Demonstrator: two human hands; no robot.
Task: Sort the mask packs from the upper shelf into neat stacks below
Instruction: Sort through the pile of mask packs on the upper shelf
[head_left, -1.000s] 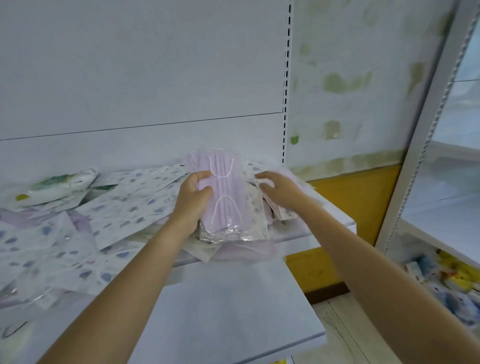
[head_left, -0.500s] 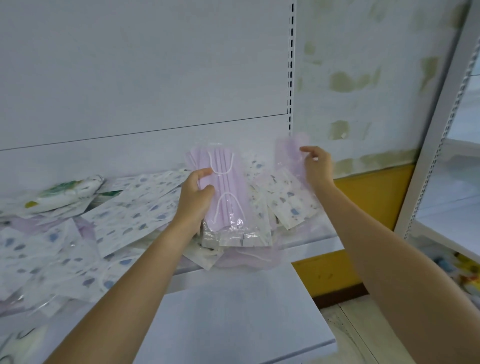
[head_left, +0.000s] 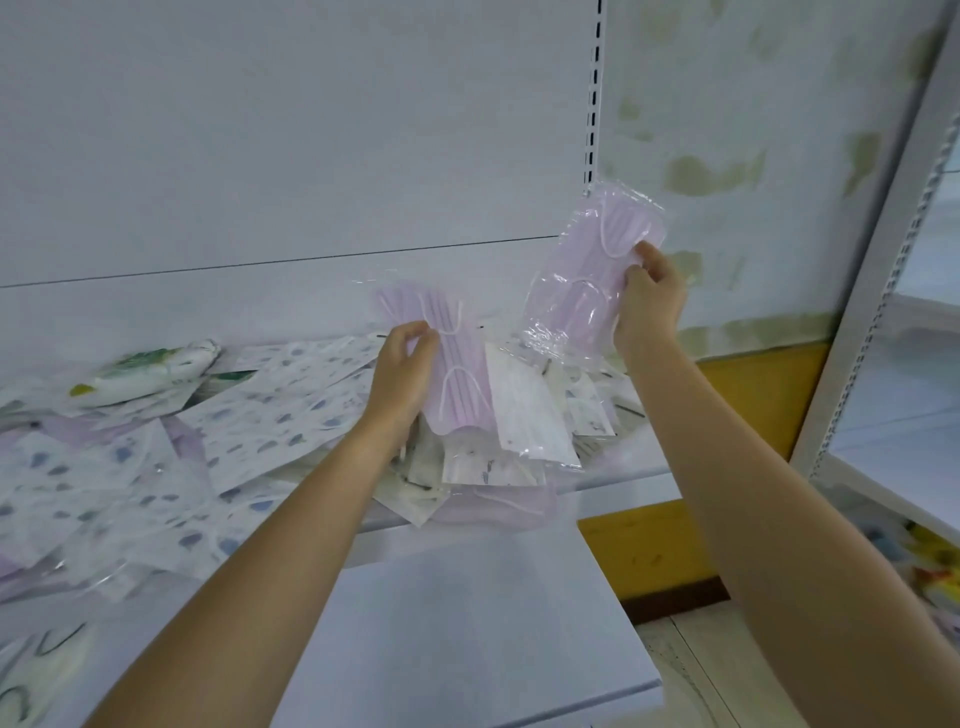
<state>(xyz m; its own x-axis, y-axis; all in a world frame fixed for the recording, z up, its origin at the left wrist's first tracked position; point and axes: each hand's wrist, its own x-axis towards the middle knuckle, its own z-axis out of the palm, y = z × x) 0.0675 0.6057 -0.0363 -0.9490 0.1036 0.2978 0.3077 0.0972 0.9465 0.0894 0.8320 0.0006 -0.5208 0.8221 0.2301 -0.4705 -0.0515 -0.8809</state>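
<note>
Nearest is the lower shelf (head_left: 467, 649), a white board, with blurred packs (head_left: 31, 675) at its near left corner. Above and behind it runs the upper shelf (head_left: 623, 488), its left and middle buried under a loose pile (head_left: 249, 421) of patterned packs that overhangs the front edge. A green-and-white pack (head_left: 150, 366) lies at the pile's far left.

The left hand (head_left: 400, 376), fingers and thumb curled, grips a pink pack (head_left: 460, 384) at the front of a fanned bunch over the shelf's right part, with a white pack (head_left: 524, 421) just to its right. The right hand (head_left: 649, 306) pinches a second pink pack (head_left: 576, 280) by its right edge, tilted, up above the pile, its lower end near the bunch.

Behind stand the back panel (head_left: 260, 156), a slotted upright (head_left: 595, 104) and a stained wall (head_left: 753, 130). Another rack (head_left: 883, 291) stands at far right.
</note>
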